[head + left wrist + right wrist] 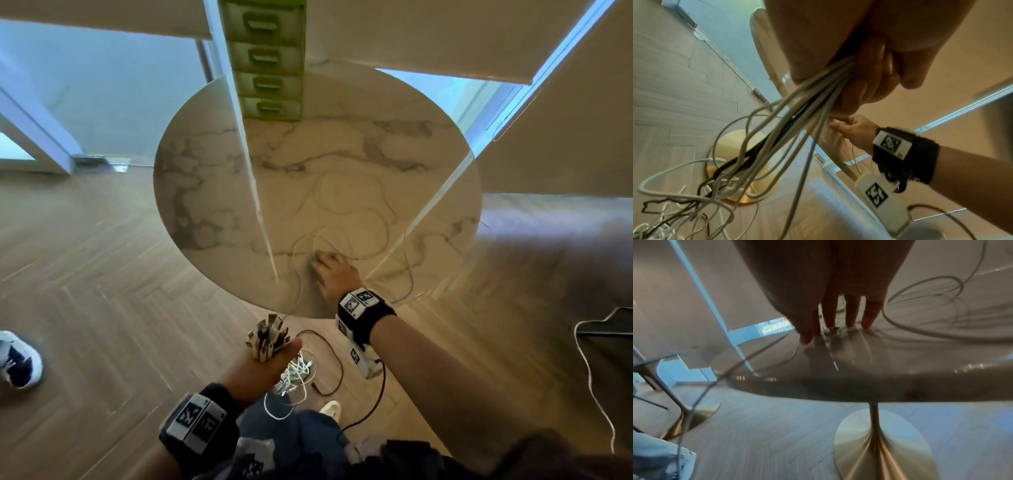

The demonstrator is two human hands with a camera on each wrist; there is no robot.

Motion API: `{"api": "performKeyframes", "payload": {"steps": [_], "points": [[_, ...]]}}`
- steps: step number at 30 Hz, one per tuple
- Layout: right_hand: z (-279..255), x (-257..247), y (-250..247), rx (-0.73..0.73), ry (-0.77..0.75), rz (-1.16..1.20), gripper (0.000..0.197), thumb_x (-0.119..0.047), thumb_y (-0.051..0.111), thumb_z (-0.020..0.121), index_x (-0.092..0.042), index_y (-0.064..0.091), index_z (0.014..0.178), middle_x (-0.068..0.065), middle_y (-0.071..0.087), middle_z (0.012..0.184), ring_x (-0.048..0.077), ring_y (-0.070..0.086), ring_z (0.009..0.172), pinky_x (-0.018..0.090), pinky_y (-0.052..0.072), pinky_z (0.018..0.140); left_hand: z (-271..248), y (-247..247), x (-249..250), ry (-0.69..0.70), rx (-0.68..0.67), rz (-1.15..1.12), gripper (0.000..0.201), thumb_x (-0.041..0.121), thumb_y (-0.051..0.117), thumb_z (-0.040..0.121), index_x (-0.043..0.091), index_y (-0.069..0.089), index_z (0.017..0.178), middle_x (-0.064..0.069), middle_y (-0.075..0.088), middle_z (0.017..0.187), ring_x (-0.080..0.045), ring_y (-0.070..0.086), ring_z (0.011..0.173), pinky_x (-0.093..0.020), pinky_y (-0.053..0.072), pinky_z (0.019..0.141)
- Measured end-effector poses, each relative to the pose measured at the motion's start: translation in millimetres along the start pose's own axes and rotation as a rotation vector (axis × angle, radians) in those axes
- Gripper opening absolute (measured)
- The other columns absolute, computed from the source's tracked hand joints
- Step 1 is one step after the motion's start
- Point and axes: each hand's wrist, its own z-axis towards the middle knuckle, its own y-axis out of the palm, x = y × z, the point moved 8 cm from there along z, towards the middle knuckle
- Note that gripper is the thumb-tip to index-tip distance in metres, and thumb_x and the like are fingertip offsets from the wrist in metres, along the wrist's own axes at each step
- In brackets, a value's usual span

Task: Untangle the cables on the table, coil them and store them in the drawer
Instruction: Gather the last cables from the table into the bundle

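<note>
The left hand (263,363), off the desk's (212,164) edge at about 6 o'clock, has its fingers (875,68) clamped round a bundle of cables (797,113), whose plug ends (267,334) stick up above the fist while the cords trail down toward the floor (85,274). The right hand (334,270) rests at the near part of the desk with its fingers (871,316) straight and slightly apart, tips pressing down among the loose white cables (356,219) looped over the marble top. The green drawer unit (269,61) stands at the desk's 12 o'clock, all its drawers closed.
</note>
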Motion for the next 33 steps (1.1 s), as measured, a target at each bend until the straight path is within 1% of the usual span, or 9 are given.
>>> {"api": "performKeyframes", "payload": {"steps": [4, 7, 11, 14, 18, 20, 23, 28, 33], "points": [[-7.8, 1.3, -4.2, 0.197, -0.082, 0.103, 0.028, -0.002, 0.05, 0.081, 0.007, 0.066, 0.102, 0.023, 0.062, 0.116, 0.045, 0.055, 0.106, 0.046, 0.048, 0.09, 13.3, -20.9, -5.3, -0.034, -0.002, -0.052, 0.041, 0.023, 0.058, 0.091, 0.023, 0.045, 0.053, 0.008, 0.039, 0.045, -0.004, 0.037, 0.042, -0.023, 0.031, 0.048], [-19.3, 7.8, 1.7, 0.194, -0.049, 0.137, 0.016, 0.007, 0.059, 0.065, 0.007, 0.067, 0.078, 0.025, 0.066, 0.091, 0.043, 0.063, 0.081, 0.044, 0.057, 0.071, 24.3, -33.4, -7.1, -0.058, 0.0, -0.014, 0.035, 0.028, 0.061, 0.089, 0.017, 0.044, 0.061, 0.008, 0.039, 0.048, -0.007, 0.037, 0.045, -0.026, 0.033, 0.051], [-51.0, 2.6, -7.5, 0.06, 0.001, 0.146, 0.021, -0.005, 0.054, 0.081, -0.001, 0.063, 0.099, 0.018, 0.06, 0.107, 0.035, 0.054, 0.101, 0.036, 0.044, 0.086, 36.6, -36.3, 11.3, -0.025, -0.029, 0.024, 0.035, 0.023, 0.062, 0.089, 0.017, 0.045, 0.059, 0.012, 0.044, 0.044, 0.0, 0.04, 0.044, -0.023, 0.039, 0.056], [-85.6, -19.9, -16.4, -0.1, -0.051, 0.214, 0.021, -0.013, 0.053, 0.084, -0.004, 0.068, 0.097, 0.013, 0.062, 0.102, 0.026, 0.054, 0.099, 0.026, 0.036, 0.081, 43.8, -29.7, 34.5, 0.064, -0.058, 0.067, 0.037, 0.018, 0.061, 0.09, 0.019, 0.045, 0.057, 0.014, 0.047, 0.044, 0.003, 0.043, 0.045, -0.018, 0.041, 0.056], [-131.4, -57.6, -35.1, -0.243, -0.165, 0.253, 0.021, -0.014, 0.053, 0.083, -0.007, 0.07, 0.091, 0.009, 0.064, 0.093, 0.021, 0.057, 0.087, 0.029, 0.042, 0.078, 51.5, -11.7, 43.3, 0.137, -0.185, 0.137, 0.034, 0.05, 0.061, 0.079, 0.023, 0.054, 0.061, 0.008, 0.056, 0.061, -0.01, 0.053, 0.061, -0.036, 0.046, 0.068], [-146.9, -68.1, -50.3, -0.239, -0.193, 0.322, 0.018, -0.013, 0.054, 0.082, -0.011, 0.069, 0.091, 0.004, 0.065, 0.091, 0.014, 0.056, 0.082, 0.023, 0.041, 0.074, 48.7, 5.7, 42.6, 0.164, -0.308, 0.182, 0.026, 0.056, 0.053, 0.076, 0.033, 0.064, 0.067, 0.007, 0.066, 0.075, -0.01, 0.062, 0.077, -0.032, 0.05, 0.078], [-156.4, -59.1, -79.2, -0.045, -0.089, 0.591, 0.018, -0.006, 0.057, 0.079, -0.018, 0.067, 0.087, -0.007, 0.065, 0.08, 0.006, 0.055, 0.072, 0.01, 0.039, 0.066, 36.4, 28.6, 43.7, 0.17, -0.417, 0.232, 0.025, 0.052, 0.05, 0.08, 0.041, 0.063, 0.062, 0.009, 0.063, 0.066, -0.007, 0.059, 0.069, -0.03, 0.049, 0.07], [-165.3, -26.6, -86.0, 0.171, 0.078, 0.999, 0.022, -0.004, 0.063, 0.082, -0.025, 0.056, 0.085, -0.004, 0.067, 0.082, 0.009, 0.066, 0.082, 0.023, 0.053, 0.077, 20.0, 44.2, 39.0, 0.063, -0.45, -0.036, 0.031, 0.032, 0.07, 0.078, 0.017, 0.049, 0.061, 0.007, 0.047, 0.051, -0.008, 0.046, 0.046, -0.02, 0.04, 0.047], [-164.6, 27.9, -95.9, 0.45, 0.242, 0.534, 0.021, -0.021, 0.063, 0.085, -0.024, 0.057, 0.105, -0.008, 0.05, 0.118, 0.013, 0.046, 0.113, 0.022, 0.034, 0.094, 9.8, 48.1, 36.9, 0.077, -0.417, -0.073, 0.018, 0.002, 0.068, 0.081, 0.01, 0.053, 0.074, 0.009, 0.048, 0.052, -0.005, 0.043, 0.045, -0.016, 0.036, 0.043]]}}
